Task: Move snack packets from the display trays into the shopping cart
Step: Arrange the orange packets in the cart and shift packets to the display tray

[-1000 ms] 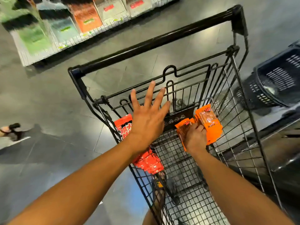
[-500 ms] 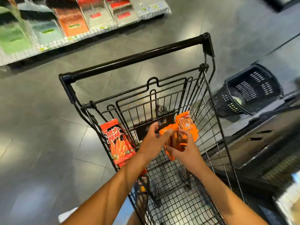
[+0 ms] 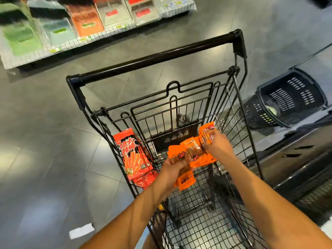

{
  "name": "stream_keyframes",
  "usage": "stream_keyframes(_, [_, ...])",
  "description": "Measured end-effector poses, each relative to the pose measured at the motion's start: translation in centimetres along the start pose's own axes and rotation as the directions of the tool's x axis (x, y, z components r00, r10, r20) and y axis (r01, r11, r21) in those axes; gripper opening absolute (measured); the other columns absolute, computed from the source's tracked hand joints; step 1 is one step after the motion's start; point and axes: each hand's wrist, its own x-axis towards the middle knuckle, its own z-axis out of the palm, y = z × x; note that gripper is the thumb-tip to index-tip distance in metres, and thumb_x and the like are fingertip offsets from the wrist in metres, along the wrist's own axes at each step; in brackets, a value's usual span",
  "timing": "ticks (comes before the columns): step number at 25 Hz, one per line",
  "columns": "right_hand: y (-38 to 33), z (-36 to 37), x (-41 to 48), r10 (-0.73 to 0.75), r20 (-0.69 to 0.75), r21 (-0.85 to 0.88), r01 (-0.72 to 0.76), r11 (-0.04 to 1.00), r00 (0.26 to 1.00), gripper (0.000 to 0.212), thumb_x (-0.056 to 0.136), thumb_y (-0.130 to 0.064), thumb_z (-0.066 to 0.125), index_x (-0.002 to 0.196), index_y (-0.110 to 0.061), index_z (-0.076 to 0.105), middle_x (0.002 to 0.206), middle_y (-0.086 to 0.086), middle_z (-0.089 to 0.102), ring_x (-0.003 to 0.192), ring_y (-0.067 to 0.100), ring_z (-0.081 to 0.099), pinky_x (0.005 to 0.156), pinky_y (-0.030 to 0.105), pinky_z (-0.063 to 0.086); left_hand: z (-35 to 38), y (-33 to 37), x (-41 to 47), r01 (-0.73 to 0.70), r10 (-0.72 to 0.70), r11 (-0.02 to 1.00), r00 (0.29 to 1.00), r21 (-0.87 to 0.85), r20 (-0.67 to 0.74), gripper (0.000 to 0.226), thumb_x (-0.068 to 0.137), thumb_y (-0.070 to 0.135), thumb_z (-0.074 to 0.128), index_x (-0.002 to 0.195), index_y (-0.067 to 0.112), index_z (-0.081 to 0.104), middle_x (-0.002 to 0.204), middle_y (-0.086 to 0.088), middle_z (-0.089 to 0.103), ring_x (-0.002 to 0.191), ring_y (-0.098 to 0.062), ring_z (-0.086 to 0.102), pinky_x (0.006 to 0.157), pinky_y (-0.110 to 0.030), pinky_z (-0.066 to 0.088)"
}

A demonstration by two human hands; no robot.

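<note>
Both hands are low inside a black wire cart (image 3: 197,230), holding a loose bunch of orange packets (image 3: 192,150) between them. On the near side, the left hand (image 3: 173,169) has its fingers curled round the lower packets, one of which hangs down below the wrist. Further in and close to the cart's right wall, the right hand (image 3: 218,147) has its fingers closed on the upper packets, which stand up against the wire. The bunch sits above the cart's mesh floor, just in front of a black plaque (image 3: 172,139) on the folding wire flap at the far end. A red packet (image 3: 133,157) with white lettering and pictures of orange sticks stands tilted against the inside of the cart's left wall, apart from the hands. Beyond the flap, the cart's thick black handle (image 3: 152,59) runs across. The floor (image 3: 45,141) is grey tile, with a white paper slip (image 3: 81,230) lying on it near the left forearm. At top left, white wire trays (image 3: 107,31) hold blurred green, orange and grey packets. A black plastic basket (image 3: 294,94) sits to the cart's right.
</note>
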Motion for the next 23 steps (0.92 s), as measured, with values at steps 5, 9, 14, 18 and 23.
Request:
stream_keyframes(5, [1.0, 3.3, 3.2, 0.012, -0.090, -0.239, -0.034, 0.970, 0.996, 0.072, 0.084, -0.033, 0.077, 0.139, -0.007, 0.037, 0.132, 0.018, 0.045, 0.125, 0.038, 0.045, 0.101, 0.051, 0.046, -1.6, -1.1, -0.3, -0.035, 0.035, 0.999, 0.999, -0.005, 0.041, 0.019, 0.102, 0.009, 0.058, 0.119, 0.018, 0.057, 0.118, -0.005, 0.076, 0.114, -0.035, 0.070, 0.101, -0.060, 0.052])
stream_keyframes(9, [1.5, 3.3, 3.7, -0.038, -0.102, -0.250, 0.011, 0.968, 0.994, 0.051, 0.093, -0.013, 0.055, 0.139, -0.005, 0.036, 0.127, 0.022, 0.053, 0.118, 0.042, 0.051, 0.094, 0.050, 0.047, -2.1, -1.8, 0.5, -0.034, 0.034, 0.999, 0.999, 0.015, 0.007, 0.021, 0.102, 0.011, 0.059, 0.123, 0.016, 0.059, 0.118, -0.001, 0.076, 0.110, -0.028, 0.072, 0.102, -0.057, 0.053])
stream_keyframes(14, [0.1, -0.1, 0.0, -0.094, -0.109, -0.180, 0.073, 0.981, 0.990, 0.063, 0.100, -0.015, 0.039, 0.154, -0.024, 0.009, 0.096, 0.013, 0.063, 0.084, 0.033, 0.064, 0.074, 0.045, 0.052, -1.3, -1.8, 1.0, -0.052, 0.049, 0.998, 0.997, 0.041, 0.054, 0.030, 0.105, 0.014, 0.056, 0.134, 0.018, 0.052, 0.121, -0.004, 0.075, 0.111, -0.027, 0.072, 0.102, -0.058, 0.053])
stream_keyframes(18, [-1.5, -3.0, -7.0, -0.180, -0.101, 0.108, 0.191, 0.976, 0.979, 0.070, 0.102, -0.020, 0.042, 0.156, -0.036, 0.001, 0.092, 0.008, 0.067, 0.073, 0.023, 0.065, 0.066, 0.034, 0.051, 0.0, -1.0, 0.4, -0.025, 0.021, 0.997, 0.998, 0.070, 0.052, 0.025, 0.103, 0.016, 0.059, 0.127, 0.022, 0.055, 0.119, -0.013, 0.074, 0.107, -0.029, 0.074, 0.094, -0.056, 0.058])
stream_keyframes(23, [-0.4, -3.0, -17.3, -0.361, -0.168, 0.077, 0.377, 0.923, 0.917, 0.065, 0.103, -0.024, 0.049, 0.157, -0.038, 0.014, 0.102, -0.011, 0.065, 0.088, 0.013, 0.067, 0.081, 0.027, 0.057, 2.1, -0.5, -1.9, -0.083, 0.066, 0.993, 0.981, 0.086, 0.180, 0.026, 0.100, 0.018, 0.064, 0.125, 0.015, 0.061, 0.115, -0.014, 0.075, 0.105, -0.032, 0.073, 0.080, -0.049, 0.062])
